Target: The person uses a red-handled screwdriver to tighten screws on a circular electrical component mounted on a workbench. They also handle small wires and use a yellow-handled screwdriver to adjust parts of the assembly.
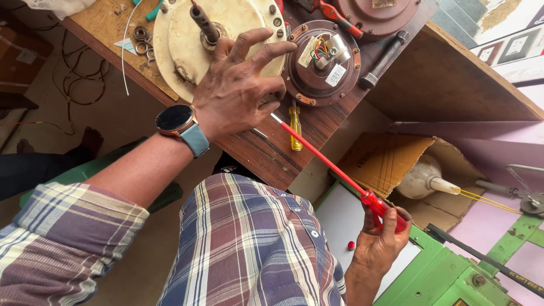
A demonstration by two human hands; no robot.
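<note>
Wooden bench point(317, 136): white-labelled motor point(322, 62), torn brown carton point(385, 161).

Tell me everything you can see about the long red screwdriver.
The long red screwdriver has a translucent red handle, a red-sleeved shaft and a bare metal tip. It runs diagonally from lower right to upper left. The right hand grips its handle below the bench edge, while the tip reaches the wooden bench beside the left hand, near a small yellow screwdriver.
</note>
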